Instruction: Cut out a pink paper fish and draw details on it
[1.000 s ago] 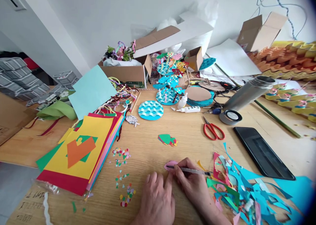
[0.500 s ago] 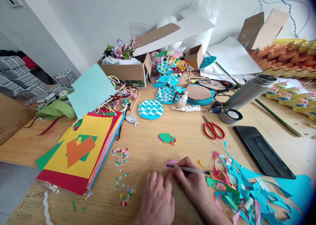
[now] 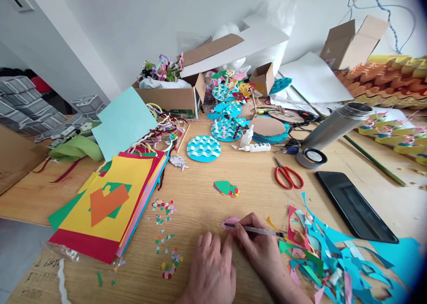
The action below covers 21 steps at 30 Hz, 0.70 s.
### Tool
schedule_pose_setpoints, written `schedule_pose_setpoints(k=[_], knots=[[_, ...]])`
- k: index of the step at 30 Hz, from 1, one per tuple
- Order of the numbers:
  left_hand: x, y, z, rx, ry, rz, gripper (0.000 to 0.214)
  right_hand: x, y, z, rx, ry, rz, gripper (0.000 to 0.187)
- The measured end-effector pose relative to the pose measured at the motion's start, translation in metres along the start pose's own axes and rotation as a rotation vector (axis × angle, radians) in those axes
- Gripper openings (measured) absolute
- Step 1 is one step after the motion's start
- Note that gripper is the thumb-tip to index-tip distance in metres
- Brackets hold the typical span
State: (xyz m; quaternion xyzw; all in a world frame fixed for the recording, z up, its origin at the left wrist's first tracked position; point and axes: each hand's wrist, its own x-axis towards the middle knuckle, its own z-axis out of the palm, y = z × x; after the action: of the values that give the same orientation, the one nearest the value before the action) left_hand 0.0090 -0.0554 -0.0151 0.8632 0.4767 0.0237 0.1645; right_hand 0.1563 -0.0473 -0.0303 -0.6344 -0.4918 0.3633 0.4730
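Note:
My right hand (image 3: 258, 244) grips a slim dark pen (image 3: 263, 229), its tip resting on a small pink paper cutout (image 3: 230, 222) on the table. My left hand (image 3: 213, 266) lies on the tabletop, palm down with fingers extended; its index finger reaches the near edge of the cutout, beside the right hand's fingers. Part of the cutout is hidden under the hands. Beyond it lies a small stack of cut paper shapes (image 3: 227, 188), green on top. To the left are scattered tiny paper dots and triangles (image 3: 171, 259).
Paper scraps (image 3: 320, 246) are heaped at right, by a black phone (image 3: 356, 206). Red-handled scissors (image 3: 288, 177), a glue bottle (image 3: 258, 147) and a steel flask (image 3: 336, 126) stand or lie farther back. Coloured paper sheets (image 3: 130, 175) are stacked at left, near a wavy blue disc (image 3: 203, 148).
The view has shifted very slightly. Both hands, the pen and the pink cutout show almost no movement.

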Motion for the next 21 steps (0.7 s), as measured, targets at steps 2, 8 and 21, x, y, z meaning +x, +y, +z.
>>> schedule_pose_setpoints(k=[2, 8, 21], knots=[[-0.0002, -0.0001, -0.0003, -0.001, 0.001, 0.005, 0.048, -0.0001, -0.0005, -0.0003, -0.010, 0.004, -0.009, 0.025], [-0.0004, 0.0000, 0.0019, 0.007, 0.024, 0.002, 0.048, -0.0016, -0.0010, -0.0015, -0.020, 0.006, -0.024, 0.024], [0.0015, 0.0011, -0.0043, 0.001, -0.019, -0.004, 0.047, 0.0003, -0.0004, -0.0007, -0.029, -0.009, 0.002, 0.026]])
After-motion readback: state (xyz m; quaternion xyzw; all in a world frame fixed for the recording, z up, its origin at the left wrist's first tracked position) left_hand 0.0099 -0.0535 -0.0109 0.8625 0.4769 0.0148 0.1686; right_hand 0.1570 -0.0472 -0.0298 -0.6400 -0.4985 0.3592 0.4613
